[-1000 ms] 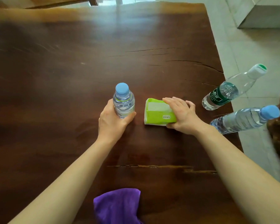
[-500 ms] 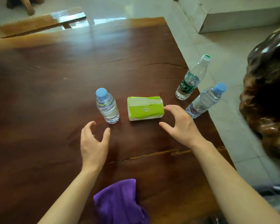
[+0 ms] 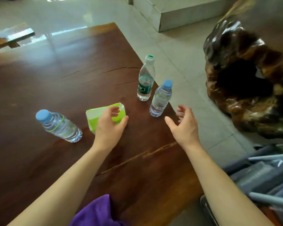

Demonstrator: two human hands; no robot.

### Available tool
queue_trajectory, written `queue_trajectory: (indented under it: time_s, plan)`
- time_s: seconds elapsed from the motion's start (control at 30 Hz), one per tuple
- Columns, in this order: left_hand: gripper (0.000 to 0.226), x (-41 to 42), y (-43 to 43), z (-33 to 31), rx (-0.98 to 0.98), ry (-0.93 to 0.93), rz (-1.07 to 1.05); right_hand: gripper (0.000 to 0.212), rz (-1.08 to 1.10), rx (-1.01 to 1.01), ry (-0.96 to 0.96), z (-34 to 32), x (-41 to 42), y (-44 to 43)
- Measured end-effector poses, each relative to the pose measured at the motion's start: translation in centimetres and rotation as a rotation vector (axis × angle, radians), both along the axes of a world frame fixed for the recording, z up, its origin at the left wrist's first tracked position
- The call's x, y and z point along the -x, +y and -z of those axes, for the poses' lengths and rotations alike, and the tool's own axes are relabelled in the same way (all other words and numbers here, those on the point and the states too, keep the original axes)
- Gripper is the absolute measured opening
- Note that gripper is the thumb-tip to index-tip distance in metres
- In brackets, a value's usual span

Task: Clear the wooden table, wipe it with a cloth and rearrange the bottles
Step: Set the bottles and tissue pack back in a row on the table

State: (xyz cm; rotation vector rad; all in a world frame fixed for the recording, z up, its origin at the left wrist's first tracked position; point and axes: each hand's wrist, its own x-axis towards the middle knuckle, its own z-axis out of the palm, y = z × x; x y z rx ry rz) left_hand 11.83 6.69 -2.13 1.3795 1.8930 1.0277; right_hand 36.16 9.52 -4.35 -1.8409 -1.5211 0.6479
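Observation:
On the dark wooden table (image 3: 55,82) stand three clear water bottles. A blue-capped bottle (image 3: 59,126) is at the left. A green-labelled bottle with a white cap (image 3: 145,80) and a second blue-capped bottle (image 3: 161,99) stand near the right edge. A green and white tissue pack (image 3: 95,115) lies between them. My left hand (image 3: 109,126) hovers over the pack's near right end, fingers spread, holding nothing. My right hand (image 3: 185,126) is open, just right of and nearer than the second blue-capped bottle. A purple cloth (image 3: 96,212) lies at the table's near edge.
A big glossy carved root stump (image 3: 248,79) stands on the tiled floor right of the table. Grey and blue metal-framed things (image 3: 265,176) sit at the lower right. A pale stone block (image 3: 178,10) is at the back. A wooden bench (image 3: 5,39) lies at the far left.
The view has swung right. My left hand moved from beside the left bottle to over the tissue pack. My right hand left the pack and moved toward the right-edge bottles.

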Motion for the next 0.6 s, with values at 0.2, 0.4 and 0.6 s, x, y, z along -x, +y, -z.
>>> queue_trajectory:
  time_s: [0.2,0.4,0.6]
  plan:
    - [0.061,-3.1,9.0,0.1,-0.087,0.019,0.033,0.099,-0.107,0.034,0.094,1.3,-0.2,4.1]
    - [0.091,-4.5,14.8,1.0,-0.031,0.039,0.096,0.090,-0.202,0.007,0.125,2.4,0.4,7.3]
    - [0.091,-5.1,17.8,1.7,-0.029,-0.038,0.136,0.068,-0.226,-0.040,0.120,2.7,0.2,8.5]
